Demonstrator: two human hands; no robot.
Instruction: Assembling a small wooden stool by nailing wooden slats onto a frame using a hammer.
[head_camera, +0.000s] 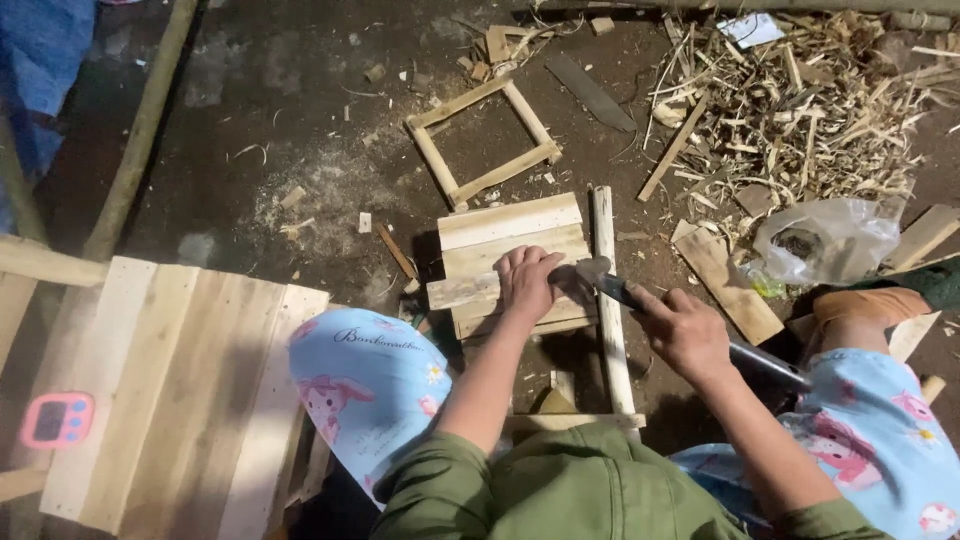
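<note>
Your right hand (685, 330) has its fingers closed around a hammer (640, 300), whose long axis slants from lower right up to its head at the slat panel (510, 240). Your left hand (525, 280) presses flat, fingers spread, on that panel. Beyond the panel lies a square wooden frame (483, 140); right of it, wood shavings (800, 110) and a plastic bag (830, 240).

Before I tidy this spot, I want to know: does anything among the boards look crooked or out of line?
Yes. Under the left hand, one pale wooden slat juts out leftward past the other slats of the panel. The right hand grips a hammer.
</note>
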